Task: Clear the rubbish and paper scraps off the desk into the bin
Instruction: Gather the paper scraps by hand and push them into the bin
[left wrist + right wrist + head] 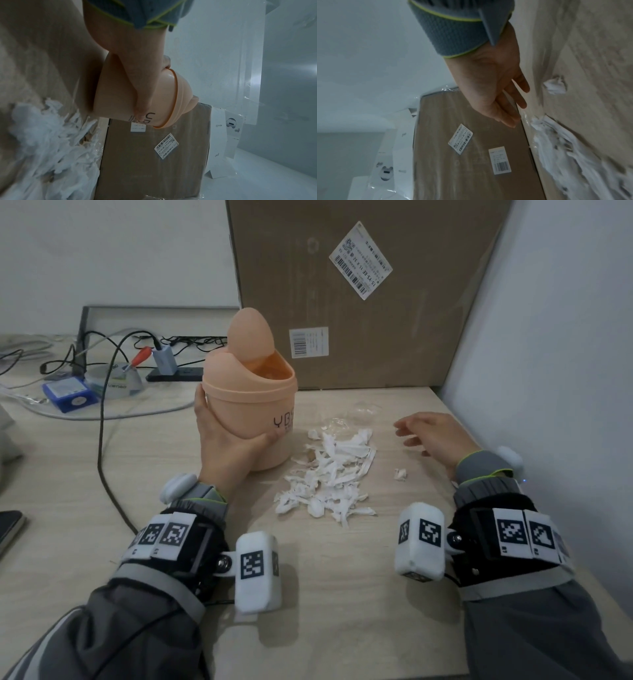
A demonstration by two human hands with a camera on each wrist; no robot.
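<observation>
Left hand (224,440): at 9 o'clock of the head view's centre, wrapped round the lower body of the bin (251,405), thumb across the front by the dark lettering, fingers round the far side
Bin: peach plastic, tilted a little toward the scraps, its egg-shaped swing lid (250,335) tipped up so the mouth shows
Paper scraps (329,477): a loose white heap on the table (342,594), just at 3 to 4 o'clock of the bin's base, between the two hands
Right hand (433,436): at 3 o'clock, above the table, fingers (508,119) loosely straightened and slightly spread, holding nothing; the heap lies at 8 o'clock of the fingertips, near but apart
Stray scrap (399,474): alone, just at 7 o'clock of the right wrist
Clear plastic film (363,410): at 12 o'clock of the heap
Cardboard box (370,292): upright behind, at 12 o'clock, with barcode labels
</observation>
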